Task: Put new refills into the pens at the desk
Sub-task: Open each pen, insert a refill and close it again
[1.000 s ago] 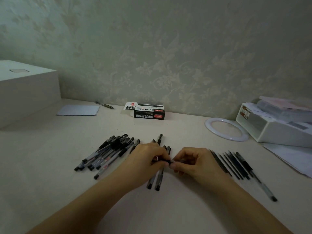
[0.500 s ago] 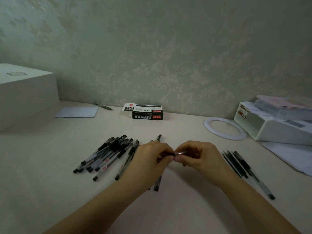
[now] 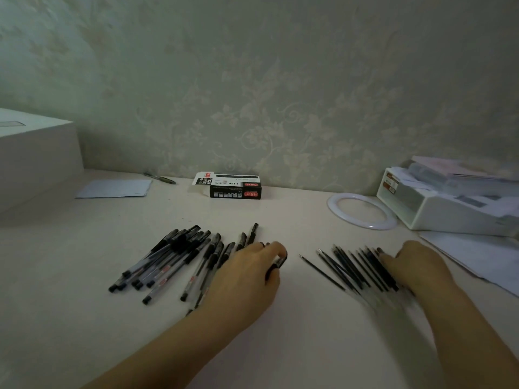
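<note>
My left hand (image 3: 247, 273) grips a pen (image 3: 276, 265) at the middle of the desk; only its black part shows past my fingers. Left of that hand lies a loose pile of several capped pens (image 3: 174, 259) with clear barrels. To the right lies a row of several thin dark refills (image 3: 354, 265), and one refill (image 3: 320, 269) lies apart on its left. My right hand (image 3: 412, 265) is at the right end of that row with its fingertips on the refills. Blur hides whether those fingers pinch one.
A black and white pen box (image 3: 233, 186) stands by the wall, with a paper sheet (image 3: 115, 188) and one pen (image 3: 161, 178) to its left. A large white box (image 3: 33, 158) is far left. A white ring (image 3: 362, 210), a white organiser (image 3: 449, 203) and papers (image 3: 477, 254) are on the right.
My hands were together at the middle, both on one pen. They have parted: the right hand went right to the refills, while the left keeps the pen.
</note>
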`<state>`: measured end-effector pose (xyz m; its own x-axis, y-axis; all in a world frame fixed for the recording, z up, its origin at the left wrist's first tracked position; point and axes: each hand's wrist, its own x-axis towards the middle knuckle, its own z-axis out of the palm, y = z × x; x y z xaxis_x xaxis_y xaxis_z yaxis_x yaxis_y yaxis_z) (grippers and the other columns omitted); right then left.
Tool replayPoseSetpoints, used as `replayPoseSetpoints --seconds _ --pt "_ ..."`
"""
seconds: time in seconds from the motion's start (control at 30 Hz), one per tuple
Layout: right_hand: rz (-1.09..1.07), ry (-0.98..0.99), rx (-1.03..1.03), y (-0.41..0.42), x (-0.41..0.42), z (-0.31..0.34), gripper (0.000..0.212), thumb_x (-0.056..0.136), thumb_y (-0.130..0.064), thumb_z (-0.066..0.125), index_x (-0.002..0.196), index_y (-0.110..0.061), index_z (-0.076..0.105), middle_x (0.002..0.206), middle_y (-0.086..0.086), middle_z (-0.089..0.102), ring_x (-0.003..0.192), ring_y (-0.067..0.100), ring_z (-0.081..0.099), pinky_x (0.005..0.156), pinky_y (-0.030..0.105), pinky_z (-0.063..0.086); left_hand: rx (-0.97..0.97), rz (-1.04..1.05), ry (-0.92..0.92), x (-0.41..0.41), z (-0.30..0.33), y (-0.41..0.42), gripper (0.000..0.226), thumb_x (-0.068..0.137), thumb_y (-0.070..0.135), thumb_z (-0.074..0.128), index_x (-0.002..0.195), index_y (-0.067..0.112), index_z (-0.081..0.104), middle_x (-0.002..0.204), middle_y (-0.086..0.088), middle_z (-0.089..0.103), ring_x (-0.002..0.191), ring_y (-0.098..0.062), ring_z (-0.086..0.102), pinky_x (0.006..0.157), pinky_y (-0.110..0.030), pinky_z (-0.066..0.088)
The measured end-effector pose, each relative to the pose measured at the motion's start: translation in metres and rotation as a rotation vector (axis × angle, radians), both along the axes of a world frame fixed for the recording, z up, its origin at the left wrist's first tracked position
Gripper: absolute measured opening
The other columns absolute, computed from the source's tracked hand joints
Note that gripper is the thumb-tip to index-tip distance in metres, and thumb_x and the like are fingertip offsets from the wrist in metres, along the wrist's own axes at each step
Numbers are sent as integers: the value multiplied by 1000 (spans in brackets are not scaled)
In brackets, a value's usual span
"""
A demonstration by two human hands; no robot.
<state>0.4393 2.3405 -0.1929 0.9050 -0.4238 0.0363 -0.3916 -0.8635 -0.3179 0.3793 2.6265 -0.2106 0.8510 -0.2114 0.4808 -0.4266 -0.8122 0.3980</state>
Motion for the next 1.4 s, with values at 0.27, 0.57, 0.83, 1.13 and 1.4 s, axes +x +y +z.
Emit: replayPoseSetpoints --seconds 0.27,0.57,0.83,1.13,1.4 --pt "4 85 -1 10 2 -1 16 96 -16 55 87 -6 48 105 19 63 80 25 51 60 28 38 93 68 70 4 -8 1 28 96 24 44 118 31 59 94 11 37 77 -7 40 64 -21 41" --pt "138 -411 113 28 -4 12 20 100 -25 50 90 -9 53 77 2 56 67 17 52 56 30 37 222 207 89 2 -5 -1 29 96 13 43 118 24 57 115 2 44 105 -16 47 78 -29 51" --pt "415 -366 1077 90 -17 17 19 100 -16 52 95 -3 65 78 6 71 67 14 59 67 27 50 -66 90 152 3 19 -30 41 97 49 41 121 18 53 113 1 54 101 -16 54 84 -31 48" --pt "549 -172 1102 91 -26 15 20 95 -22 60 88 -5 69 73 9 63 63 15 55 61 24 48 23 -88 145 15 19 -42 24 103 36 32 119 22 43 86 -6 63 74 -27 58 57 -36 41" --pt "699 -143 966 90 -27 6 19 90 -30 67 85 -12 67 75 15 69 60 14 54 56 23 45 16 -114 153 6 8 -39 22 103 31 29 106 15 45 99 -2 58 77 -21 51 63 -39 41"
